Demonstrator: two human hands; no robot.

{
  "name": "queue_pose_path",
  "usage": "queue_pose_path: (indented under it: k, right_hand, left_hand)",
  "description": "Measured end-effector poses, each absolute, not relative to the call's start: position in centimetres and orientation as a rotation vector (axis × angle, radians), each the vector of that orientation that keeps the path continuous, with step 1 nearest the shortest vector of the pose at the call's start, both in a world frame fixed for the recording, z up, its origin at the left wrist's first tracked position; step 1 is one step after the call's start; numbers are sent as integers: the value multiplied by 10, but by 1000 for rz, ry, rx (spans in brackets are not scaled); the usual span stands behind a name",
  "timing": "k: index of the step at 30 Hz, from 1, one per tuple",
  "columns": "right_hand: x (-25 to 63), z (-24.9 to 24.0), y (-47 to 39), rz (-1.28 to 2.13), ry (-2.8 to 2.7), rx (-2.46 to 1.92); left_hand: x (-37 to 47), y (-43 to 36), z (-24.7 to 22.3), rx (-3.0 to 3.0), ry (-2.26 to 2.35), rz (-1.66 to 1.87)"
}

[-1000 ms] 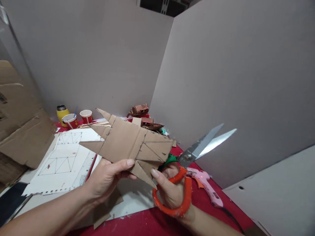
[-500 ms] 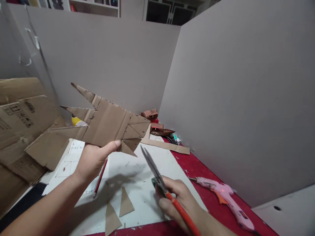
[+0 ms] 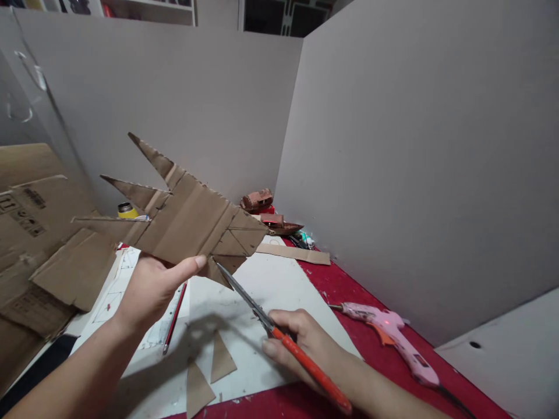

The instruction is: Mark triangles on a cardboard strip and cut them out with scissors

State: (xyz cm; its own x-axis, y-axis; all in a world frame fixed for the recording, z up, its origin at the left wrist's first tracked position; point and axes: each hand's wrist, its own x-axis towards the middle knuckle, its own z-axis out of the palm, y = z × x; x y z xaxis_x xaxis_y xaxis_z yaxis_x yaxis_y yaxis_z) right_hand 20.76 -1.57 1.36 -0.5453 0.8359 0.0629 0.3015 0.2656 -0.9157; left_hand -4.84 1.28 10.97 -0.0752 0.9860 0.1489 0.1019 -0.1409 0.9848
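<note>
My left hand (image 3: 152, 291) grips a brown cardboard piece (image 3: 187, 215) by its lower edge, thumb on top. Long pointed strips stick out at the piece's left end, and pencil-marked triangles cover its right end. In my right hand (image 3: 301, 343) is a pair of scissors (image 3: 279, 334) with orange handles. The scissor tips lie at the cut between the piece's lower right pointed flap and the part beside it. Below, on white paper, rest two cardboard triangles (image 3: 223, 358). A red pencil (image 3: 175, 318) lies near my left forearm.
A pink glue gun (image 3: 393, 334) with a glowing light lies on the red table cover (image 3: 345, 291) at right. Cardboard boxes (image 3: 43, 227) stand at left. Small brown model boats (image 3: 282, 224) and a cardboard strip (image 3: 297, 254) are at the back, below grey walls.
The scissors have moved left and up, bringing their tips from beside the cardboard to its lower right flap. The cardboard piece has tilted slightly, and the whole view has shifted a little.
</note>
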Motion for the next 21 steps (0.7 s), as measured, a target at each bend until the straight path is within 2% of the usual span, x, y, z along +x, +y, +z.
queue_pose_path:
  k: [13, 21]
  right_hand:
    - [205, 17, -18, 1214, -2036, -990]
    - [201, 12, -18, 1252, -1949, -947]
  left_hand:
    - [-43, 14, 107, 1483, 1136, 1351]
    - [-32, 11, 102, 1325, 1148, 1316]
